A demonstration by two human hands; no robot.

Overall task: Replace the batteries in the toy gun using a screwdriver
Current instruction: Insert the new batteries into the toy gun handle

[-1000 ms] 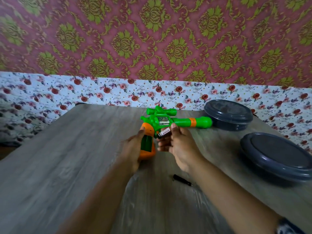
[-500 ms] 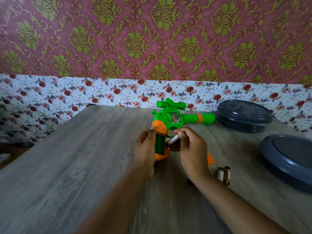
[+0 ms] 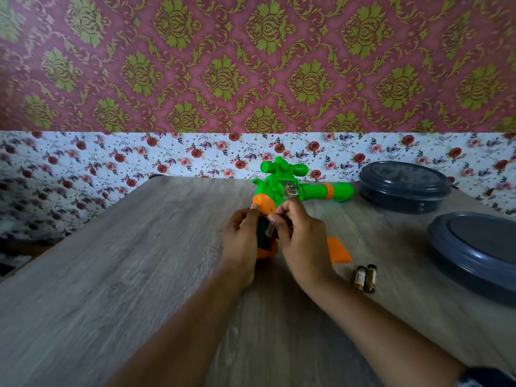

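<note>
The green and orange toy gun stands on its handle, barrel pointing right; a battery sits at its open handle; two batteries lie side by side beside an orange cover

A grey wood-grain table stands against a wall papered in maroon-and-gold damask wallpaper above a white band of floral wallpaper, all in soft, even light.

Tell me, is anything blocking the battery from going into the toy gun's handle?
Nothing visible does. The right hand pinches the battery right at the open handle of the toy gun, while the left hand holds the handle. The orange cover lies off on the table.
</note>
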